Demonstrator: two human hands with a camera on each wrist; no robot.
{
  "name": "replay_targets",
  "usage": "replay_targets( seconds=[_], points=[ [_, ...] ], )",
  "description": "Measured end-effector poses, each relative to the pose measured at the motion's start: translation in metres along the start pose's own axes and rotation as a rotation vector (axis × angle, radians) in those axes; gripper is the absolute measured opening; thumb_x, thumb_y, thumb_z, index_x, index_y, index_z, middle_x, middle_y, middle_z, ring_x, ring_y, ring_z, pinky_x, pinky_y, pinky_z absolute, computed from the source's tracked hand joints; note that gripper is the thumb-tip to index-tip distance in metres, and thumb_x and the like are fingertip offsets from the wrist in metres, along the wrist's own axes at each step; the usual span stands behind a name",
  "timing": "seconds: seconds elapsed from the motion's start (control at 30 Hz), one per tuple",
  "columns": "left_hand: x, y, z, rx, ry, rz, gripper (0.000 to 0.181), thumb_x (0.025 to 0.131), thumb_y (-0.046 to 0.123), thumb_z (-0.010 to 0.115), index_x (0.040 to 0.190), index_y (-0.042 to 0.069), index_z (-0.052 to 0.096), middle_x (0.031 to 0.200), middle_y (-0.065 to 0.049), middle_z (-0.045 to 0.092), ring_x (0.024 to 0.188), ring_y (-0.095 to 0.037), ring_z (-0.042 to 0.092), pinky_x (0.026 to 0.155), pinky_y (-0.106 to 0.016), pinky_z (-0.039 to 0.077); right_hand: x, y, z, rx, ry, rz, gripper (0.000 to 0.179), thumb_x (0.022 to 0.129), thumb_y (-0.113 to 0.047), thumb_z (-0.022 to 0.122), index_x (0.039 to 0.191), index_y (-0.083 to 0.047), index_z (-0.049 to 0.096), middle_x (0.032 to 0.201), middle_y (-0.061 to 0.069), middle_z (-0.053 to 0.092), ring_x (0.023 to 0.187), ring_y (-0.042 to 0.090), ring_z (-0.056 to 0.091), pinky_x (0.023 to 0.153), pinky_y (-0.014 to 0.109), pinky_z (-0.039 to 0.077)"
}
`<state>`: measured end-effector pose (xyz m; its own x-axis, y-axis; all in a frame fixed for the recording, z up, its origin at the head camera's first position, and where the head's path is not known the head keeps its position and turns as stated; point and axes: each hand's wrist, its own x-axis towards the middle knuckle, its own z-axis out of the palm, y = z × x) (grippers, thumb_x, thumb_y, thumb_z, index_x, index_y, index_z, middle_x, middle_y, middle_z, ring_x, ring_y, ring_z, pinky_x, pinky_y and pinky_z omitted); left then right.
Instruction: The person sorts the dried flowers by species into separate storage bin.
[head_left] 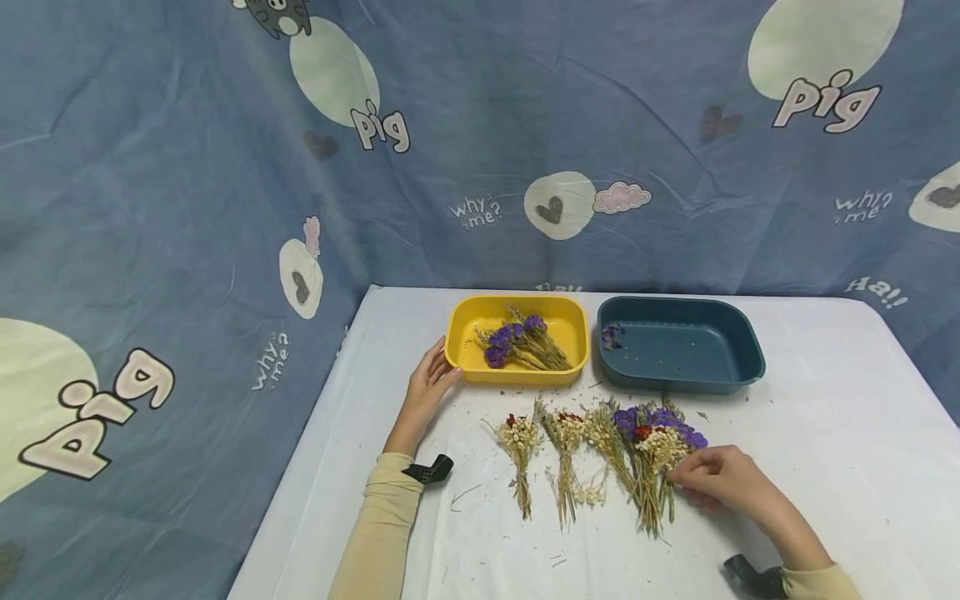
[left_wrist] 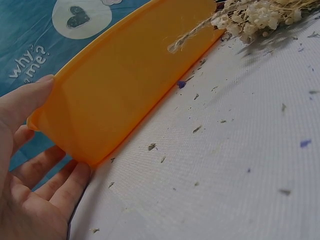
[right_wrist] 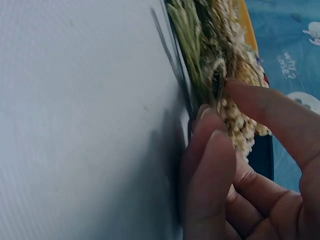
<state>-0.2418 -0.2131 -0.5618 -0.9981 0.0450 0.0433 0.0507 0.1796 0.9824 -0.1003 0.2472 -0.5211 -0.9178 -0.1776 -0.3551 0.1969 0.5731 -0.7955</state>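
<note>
At the front left corner of a yellow tray [head_left: 517, 377], my left hand [head_left: 432, 379] grips its wall, thumb by the rim and fingertips low on the side. Dried purple flowers [head_left: 517, 340] lie inside that tray. My right hand [head_left: 723, 479] pinches the stems of a dried flower bunch [head_left: 660, 450] with cream, red and purple heads. The right wrist view shows thumb and index finger [right_wrist: 250, 97] close around its stems, near a twine tie [right_wrist: 217, 65]. Left of it on the white cloth lie smaller cream bunches, one at the far left [head_left: 519, 437] and another [head_left: 566, 442] beside it.
A dark blue tray [head_left: 682, 385] stands right of the yellow one, with a few purple bits [head_left: 611, 336] at its left end. Stem scraps [head_left: 465, 493] are scattered over the white cloth [head_left: 825, 400]. A blue printed curtain [head_left: 480, 125] hangs behind the table.
</note>
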Motion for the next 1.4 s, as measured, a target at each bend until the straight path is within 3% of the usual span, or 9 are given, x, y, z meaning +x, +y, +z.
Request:
replay_targets(
  seconds=[0.27, 0.53, 0.83, 1.0, 1.13, 1.4],
  points=[
    [0.0, 0.0, 0.0, 0.0, -0.002, 0.003, 0.07, 0.101, 0.024, 0.069, 0.161, 0.027, 0.035, 0.162, -0.008, 0.045, 0.151, -0.027, 0.043, 0.127, -0.039, 0.037, 0.004, 0.002, 0.005, -0.029, 0.037, 0.013, 0.023, 0.092, -0.02, 0.077, 0.092, 0.003, 0.076, 0.071, 0.005, 0.075, 0.06, 0.013, 0.066, 0.053, 0.025, 0.058],
    [0.001, -0.002, -0.001, -0.01, -0.012, 0.01, 0.07, 0.101, 0.025, 0.069, 0.162, 0.025, 0.034, 0.162, -0.009, 0.045, 0.151, -0.028, 0.042, 0.128, -0.039, 0.036, 0.003, 0.008, 0.001, 0.111, -0.009, 0.011, 0.026, 0.094, -0.014, 0.073, 0.098, 0.011, 0.072, 0.076, 0.005, 0.077, 0.062, 0.011, 0.068, 0.057, 0.027, 0.061],
    [0.0, 0.0, 0.0, 0.003, 0.003, -0.017, 0.07, 0.1, 0.024, 0.07, 0.161, 0.029, 0.036, 0.161, -0.005, 0.046, 0.15, -0.025, 0.044, 0.127, -0.038, 0.038, -0.001, 0.014, -0.004, 0.154, -0.015, -0.037, 0.026, 0.095, -0.009, 0.068, 0.106, 0.014, 0.066, 0.083, 0.003, 0.075, 0.07, 0.008, 0.067, 0.058, 0.027, 0.06],
    [0.001, 0.0, 0.0, 0.005, 0.008, -0.015, 0.069, 0.1, 0.022, 0.069, 0.16, 0.03, 0.037, 0.161, -0.004, 0.047, 0.15, -0.024, 0.045, 0.127, -0.037, 0.038, -0.003, 0.014, -0.007, 0.244, -0.02, -0.041, 0.026, 0.096, -0.005, 0.066, 0.107, 0.018, 0.064, 0.084, 0.0, 0.077, 0.071, 0.007, 0.07, 0.064, 0.028, 0.066],
    [0.0, -0.001, -0.001, 0.004, 0.004, -0.002, 0.068, 0.1, 0.023, 0.07, 0.16, 0.031, 0.037, 0.161, -0.005, 0.046, 0.15, -0.024, 0.045, 0.127, -0.037, 0.039, -0.005, 0.013, -0.009, 0.315, -0.017, -0.051, 0.021, 0.096, -0.004, 0.067, 0.105, 0.014, 0.065, 0.082, -0.007, 0.077, 0.071, 0.007, 0.072, 0.068, 0.028, 0.067],
    [0.001, -0.001, -0.001, -0.009, -0.009, -0.007, 0.069, 0.1, 0.026, 0.07, 0.161, 0.029, 0.036, 0.163, -0.006, 0.044, 0.152, -0.024, 0.042, 0.129, -0.037, 0.036, -0.009, 0.015, -0.016, 0.393, -0.018, -0.189, 0.013, 0.097, 0.001, 0.064, 0.109, -0.002, 0.066, 0.088, -0.011, 0.077, 0.075, 0.006, 0.072, 0.067, 0.029, 0.066]
  ],
)
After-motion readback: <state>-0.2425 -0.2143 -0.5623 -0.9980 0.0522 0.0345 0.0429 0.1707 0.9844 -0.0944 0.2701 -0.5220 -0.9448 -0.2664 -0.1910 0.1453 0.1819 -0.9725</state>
